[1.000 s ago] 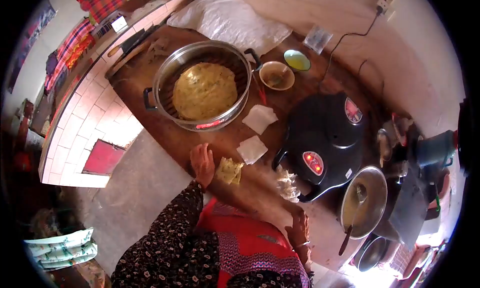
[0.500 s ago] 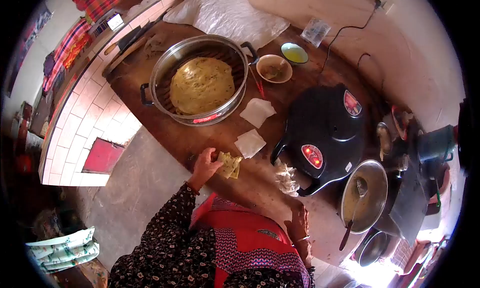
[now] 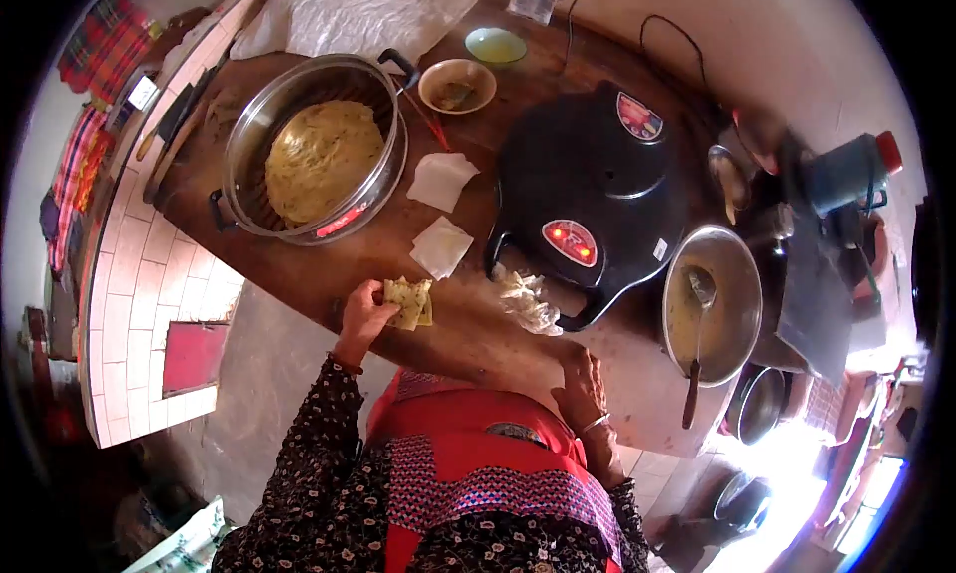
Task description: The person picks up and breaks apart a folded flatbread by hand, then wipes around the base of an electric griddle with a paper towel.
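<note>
Well, my left hand is gripping the folded bread, with my fingers pinching its left side. The bread is sitting close to the near edge of the table, just below the paper. My right hand is resting at that same edge, and I am not able to tell if its fingers are open or curled.

The bread is looking soft, and I am pinching just one side. If I am squeezing or tugging too hard, it could tear or flop open. If my fingers are slipping, it could drop off the edge, since the floor is lying so near.

Two red lights are glowing on the black cooker, so I am guessing it is hot. Straying too close could burn my right hand. A white wad is lying by its handle, and heat could spoil it. The spoon is poking out over the bowl, so my sleeve could be catching it and making a spill.
</note>
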Demonstrator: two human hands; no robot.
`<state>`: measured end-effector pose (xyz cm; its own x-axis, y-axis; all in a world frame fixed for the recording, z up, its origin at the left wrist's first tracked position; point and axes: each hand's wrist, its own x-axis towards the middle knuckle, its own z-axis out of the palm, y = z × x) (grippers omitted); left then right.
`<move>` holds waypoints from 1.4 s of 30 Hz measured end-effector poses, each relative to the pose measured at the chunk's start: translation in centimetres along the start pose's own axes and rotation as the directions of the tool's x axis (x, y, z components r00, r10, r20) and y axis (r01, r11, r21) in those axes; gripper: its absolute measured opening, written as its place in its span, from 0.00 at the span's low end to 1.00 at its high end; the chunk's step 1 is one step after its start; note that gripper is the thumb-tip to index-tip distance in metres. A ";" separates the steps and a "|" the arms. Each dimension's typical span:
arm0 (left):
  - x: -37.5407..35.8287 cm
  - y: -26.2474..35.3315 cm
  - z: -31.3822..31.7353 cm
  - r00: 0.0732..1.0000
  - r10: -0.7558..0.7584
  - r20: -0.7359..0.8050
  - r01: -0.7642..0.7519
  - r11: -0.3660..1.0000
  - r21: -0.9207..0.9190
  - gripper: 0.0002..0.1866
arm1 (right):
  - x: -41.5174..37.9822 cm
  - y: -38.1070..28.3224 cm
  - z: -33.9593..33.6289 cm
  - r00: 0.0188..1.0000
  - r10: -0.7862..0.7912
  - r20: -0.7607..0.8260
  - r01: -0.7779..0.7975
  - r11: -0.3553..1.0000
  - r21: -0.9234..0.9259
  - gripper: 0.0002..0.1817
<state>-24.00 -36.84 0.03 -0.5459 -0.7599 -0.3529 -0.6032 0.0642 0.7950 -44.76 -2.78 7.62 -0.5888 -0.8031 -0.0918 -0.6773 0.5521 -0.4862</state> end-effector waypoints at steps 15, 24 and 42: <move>-2.0 5.2 0.2 0.995 0.102 -0.022 -0.104 0.963 -0.249 0.14 | 0.1 -0.5 -0.6 0.994 0.077 0.083 -0.076 0.997 -0.011 0.38; -2.5 5.3 0.2 0.996 0.088 -0.026 -0.092 0.960 -0.263 0.14 | 0.0 -0.4 -0.7 0.999 0.037 0.015 -0.037 0.999 0.022 0.36; -3.1 3.8 -0.1 0.973 0.044 0.226 0.147 0.637 -0.757 0.17 | -0.6 0.7 0.9 0.997 0.074 0.032 -0.072 0.996 -0.059 0.33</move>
<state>-24.54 -34.31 4.19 -0.6892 -0.5907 -0.4196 -0.0239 -0.5603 0.8279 -44.50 -2.11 6.60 -0.6228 -0.7669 -0.1551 -0.6579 0.6206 -0.4266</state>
